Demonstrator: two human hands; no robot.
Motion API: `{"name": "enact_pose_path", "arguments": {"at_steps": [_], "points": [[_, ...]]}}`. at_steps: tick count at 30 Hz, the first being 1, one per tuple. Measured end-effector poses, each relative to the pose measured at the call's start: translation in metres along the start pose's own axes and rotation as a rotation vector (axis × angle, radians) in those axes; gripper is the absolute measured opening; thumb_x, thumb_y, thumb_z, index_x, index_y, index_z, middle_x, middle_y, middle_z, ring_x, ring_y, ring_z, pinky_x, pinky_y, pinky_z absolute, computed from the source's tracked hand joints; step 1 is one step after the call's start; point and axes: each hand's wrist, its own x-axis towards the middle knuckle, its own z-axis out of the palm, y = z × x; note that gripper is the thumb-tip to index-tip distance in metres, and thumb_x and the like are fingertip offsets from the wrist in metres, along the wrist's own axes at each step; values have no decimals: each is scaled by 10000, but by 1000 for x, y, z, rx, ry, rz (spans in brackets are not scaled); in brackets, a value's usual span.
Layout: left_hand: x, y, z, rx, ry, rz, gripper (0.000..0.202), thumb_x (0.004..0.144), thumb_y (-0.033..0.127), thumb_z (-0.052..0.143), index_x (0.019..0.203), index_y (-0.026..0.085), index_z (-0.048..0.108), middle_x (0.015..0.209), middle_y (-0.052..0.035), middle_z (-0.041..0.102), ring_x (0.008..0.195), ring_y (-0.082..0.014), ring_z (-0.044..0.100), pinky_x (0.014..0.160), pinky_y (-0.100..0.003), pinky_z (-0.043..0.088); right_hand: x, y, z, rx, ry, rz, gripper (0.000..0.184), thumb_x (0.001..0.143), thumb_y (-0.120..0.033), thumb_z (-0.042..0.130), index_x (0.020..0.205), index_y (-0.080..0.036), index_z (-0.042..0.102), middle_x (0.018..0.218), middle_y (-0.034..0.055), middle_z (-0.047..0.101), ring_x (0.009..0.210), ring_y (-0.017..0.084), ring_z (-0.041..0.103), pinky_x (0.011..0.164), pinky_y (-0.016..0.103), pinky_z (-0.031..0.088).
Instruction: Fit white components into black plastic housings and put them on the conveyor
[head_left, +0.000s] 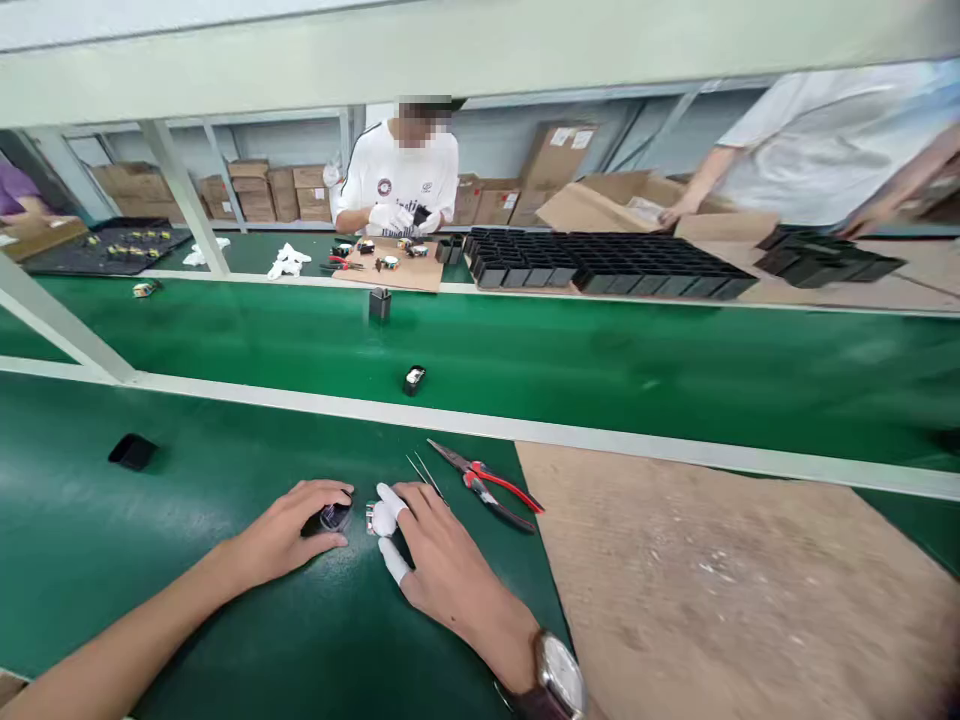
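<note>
My left hand (300, 525) is curled round a small black plastic case (334, 516), gripping it between thumb and fingers close to the bench surface. A short gap separates it from my right hand (439, 550), which wears white finger cots. Its thumb and fingertips are closed on a small electronic part (381, 518) with a round white body and a metallic end facing the case. Just beyond the right fingers lie tweezers (424, 470), partly hidden by the hand. Long-nose pliers (480, 482) with red and black handles rest to their right.
A black case (133, 452) lies at left. Cardboard (735, 590) covers the bench at right. Past a white rail (337, 406), a green belt (600, 350) carries two black units (380, 304). Opposite, a gloved person (401, 180) works beside rows of black cases (600, 262).
</note>
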Motion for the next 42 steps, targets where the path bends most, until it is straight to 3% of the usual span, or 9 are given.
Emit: {"name": "enact_pose_path", "arguments": {"at_steps": [5,12,19,25,28,31,34,36,42], "points": [[4,6,4,-18,20,-108,686,939,431,759,1495,311,376,1359,-98,642,1260,-293,607,1037,-497,551,-3,10,1,47,-9,-14,368,886,-15,534,1225,-147,588,1244,154,630,1161,327,572,995,533,594],[0,12,-3,-37,-41,-160,806,866,430,836,1521,319,378,1452,-110,579,1362,-325,541,1104,-536,520,-1,12,-1,73,103,-43,376,950,-55,545,1315,-143,533,1145,137,662,1067,299,628,893,492,626],[-7,14,1,-153,33,-159,654,982,274,687,1545,333,359,1454,-65,610,1342,-234,608,1138,-432,529,5,-6,-5,205,345,-53,440,943,-76,585,1361,-193,514,1191,128,651,1094,267,619,901,464,609],[-4,18,-1,-170,74,-94,635,963,84,545,1540,295,386,1496,-80,581,1373,-219,585,1158,-420,513,3,-15,-6,205,412,-103,514,905,-33,607,1386,-186,512,1196,146,647,1105,279,613,892,473,596],[0,21,-11,-149,34,-51,567,931,24,516,1429,293,544,1556,-96,492,1457,-259,483,1189,-481,470,2,-13,-4,194,414,-86,497,914,-34,597,1381,-186,523,1194,144,648,1105,278,610,891,476,599],[2,23,-20,-143,-22,-87,388,922,93,651,1252,294,686,1587,-98,419,1491,-322,410,1213,-557,413,2,-11,-3,175,433,-90,504,914,-35,598,1386,-198,524,1196,139,651,1097,276,616,878,471,603],[2,23,-22,-261,-37,-112,123,937,150,703,994,251,744,1527,-96,454,1406,-301,509,1188,-502,447,5,-11,-4,149,455,-97,499,914,-38,601,1380,-198,527,1179,140,655,1078,276,625,864,468,606],[2,21,-18,-338,-7,-93,130,974,137,652,919,228,725,1449,-99,502,1320,-258,583,1151,-448,485,6,-11,-5,143,466,-99,495,911,-33,600,1375,-189,527,1162,140,657,1068,274,627,861,467,606],[-1,17,-4,-199,89,-60,198,1010,133,603,1171,249,608,1394,-115,533,1312,-235,577,1088,-410,524,5,-15,-10,202,467,-77,516,902,-34,608,1388,-185,519,1151,129,661,1063,262,626,886,461,597]]}}
